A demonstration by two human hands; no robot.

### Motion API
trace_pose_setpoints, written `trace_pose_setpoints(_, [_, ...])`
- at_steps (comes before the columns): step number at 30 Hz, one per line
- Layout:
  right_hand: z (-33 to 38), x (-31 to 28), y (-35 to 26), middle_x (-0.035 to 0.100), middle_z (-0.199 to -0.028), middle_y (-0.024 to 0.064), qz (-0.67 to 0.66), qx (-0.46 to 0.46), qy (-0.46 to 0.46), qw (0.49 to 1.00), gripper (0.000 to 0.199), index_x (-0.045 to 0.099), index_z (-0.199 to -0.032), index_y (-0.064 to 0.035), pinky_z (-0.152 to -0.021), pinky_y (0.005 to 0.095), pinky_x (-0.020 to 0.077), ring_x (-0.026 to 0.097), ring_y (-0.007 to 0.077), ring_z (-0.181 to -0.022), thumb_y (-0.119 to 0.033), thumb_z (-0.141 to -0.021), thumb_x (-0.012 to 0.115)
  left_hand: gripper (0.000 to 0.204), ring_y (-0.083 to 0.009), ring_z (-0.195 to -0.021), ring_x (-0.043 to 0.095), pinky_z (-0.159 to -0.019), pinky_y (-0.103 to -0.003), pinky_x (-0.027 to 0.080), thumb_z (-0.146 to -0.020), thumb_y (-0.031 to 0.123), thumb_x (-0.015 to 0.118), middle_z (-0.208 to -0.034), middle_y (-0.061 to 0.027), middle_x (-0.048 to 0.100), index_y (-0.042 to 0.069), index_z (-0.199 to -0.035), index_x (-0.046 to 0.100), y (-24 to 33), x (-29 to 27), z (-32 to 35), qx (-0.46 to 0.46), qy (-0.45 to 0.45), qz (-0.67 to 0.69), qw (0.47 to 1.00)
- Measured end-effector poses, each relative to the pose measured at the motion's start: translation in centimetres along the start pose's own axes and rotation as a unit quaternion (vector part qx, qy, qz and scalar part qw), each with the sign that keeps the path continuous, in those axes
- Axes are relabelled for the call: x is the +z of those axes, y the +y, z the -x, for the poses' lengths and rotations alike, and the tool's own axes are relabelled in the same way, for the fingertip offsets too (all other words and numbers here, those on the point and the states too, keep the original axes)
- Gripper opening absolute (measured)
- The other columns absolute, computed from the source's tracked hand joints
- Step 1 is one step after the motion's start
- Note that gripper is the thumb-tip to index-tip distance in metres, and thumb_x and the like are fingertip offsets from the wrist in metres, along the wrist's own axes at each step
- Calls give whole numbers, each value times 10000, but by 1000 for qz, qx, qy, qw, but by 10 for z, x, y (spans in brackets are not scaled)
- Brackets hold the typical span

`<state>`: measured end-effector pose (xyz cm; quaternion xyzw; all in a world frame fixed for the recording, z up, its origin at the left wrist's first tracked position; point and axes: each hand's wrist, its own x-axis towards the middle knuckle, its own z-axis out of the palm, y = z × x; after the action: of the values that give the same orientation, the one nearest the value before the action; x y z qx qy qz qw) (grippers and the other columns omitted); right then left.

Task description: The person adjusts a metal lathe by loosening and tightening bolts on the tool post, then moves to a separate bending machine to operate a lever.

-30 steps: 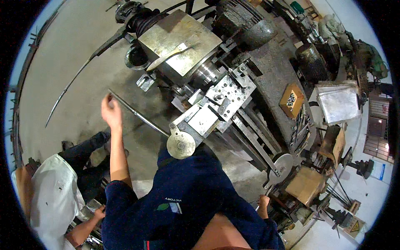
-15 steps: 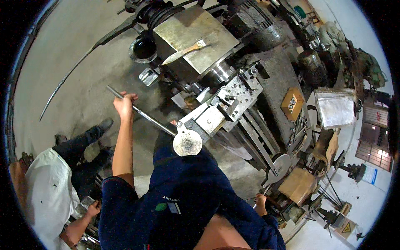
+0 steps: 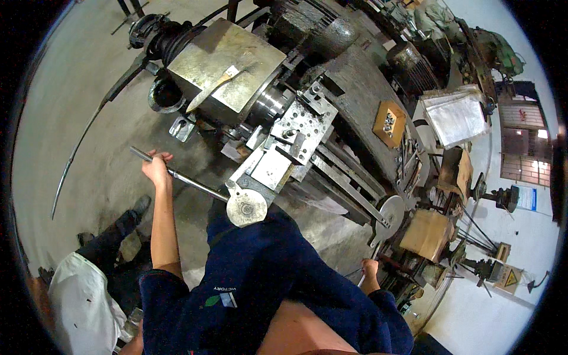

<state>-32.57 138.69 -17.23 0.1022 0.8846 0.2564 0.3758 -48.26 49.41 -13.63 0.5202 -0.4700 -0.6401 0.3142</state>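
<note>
Your left hand [image 3: 157, 170] is raised ahead of you at the end of a bare, nearly straight forearm, fingers curled into a closed grip, knuckles turned upward. Your right hand [image 3: 370, 269] sits low at your right side, arm bent at the elbow, only the wrist and back of the hand visible; its grip cannot be made out.

The person wears a dark navy short-sleeved work shirt [image 3: 260, 278] with a small light emblem printed on the chest. Both forearms are bare, and neither the left hand [image 3: 156, 170] nor the right hand [image 3: 370, 270] is gloved.
</note>
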Motion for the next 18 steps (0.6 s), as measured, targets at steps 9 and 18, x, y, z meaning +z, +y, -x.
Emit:
trace_pose_setpoints(9, [0, -15, -8, 673, -717, 85, 100, -107, -98, 984, 81, 659, -747, 4, -497, 299, 482, 627, 202, -593, -53, -757, 602, 292, -235, -572, 616, -519, -277, 485, -749, -67, 425, -690, -171, 610, -76, -1041, 433, 7, 8, 1, 23, -39, -20, 999])
trace_pose_setpoints(18, [30, -61, -35, 659, -979, 157, -251, 182, -58, 949, 316, 699, -908, -142, -814, 366, 503, 626, 289, -964, -378, -753, 558, 266, -144, -593, 573, -560, -289, 445, -806, 177, 621, -682, -91, 634, -62, -921, 611, 57, -42, 32, 137, -139, -353, 915])
